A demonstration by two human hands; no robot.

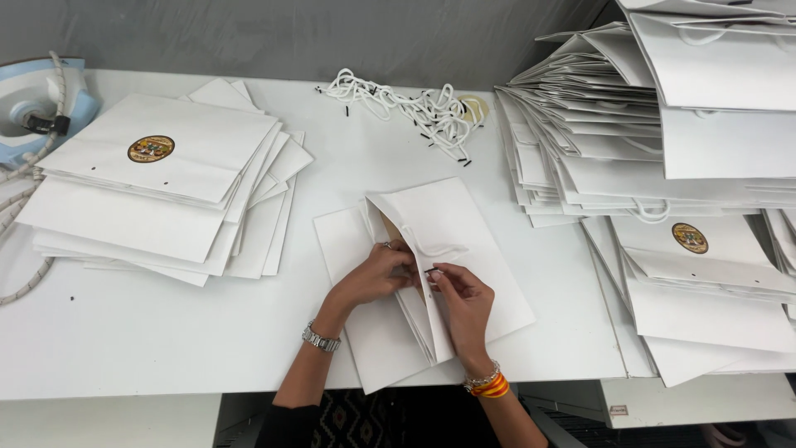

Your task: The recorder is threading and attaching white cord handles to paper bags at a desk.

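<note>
Both hands worked at a flat white paper bag [431,274] on the white worktop [166,332]. Left hand [377,274] pinched its edge; right hand [464,299] apparently pinched a white cord handle [439,249].

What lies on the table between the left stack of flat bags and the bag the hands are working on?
Nothing: in the head view the white table is bare between the left stack and the open bag under both hands.

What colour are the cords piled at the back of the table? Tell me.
White, with small black tips. The cords show best in the head view, lying loose on the table.
</note>
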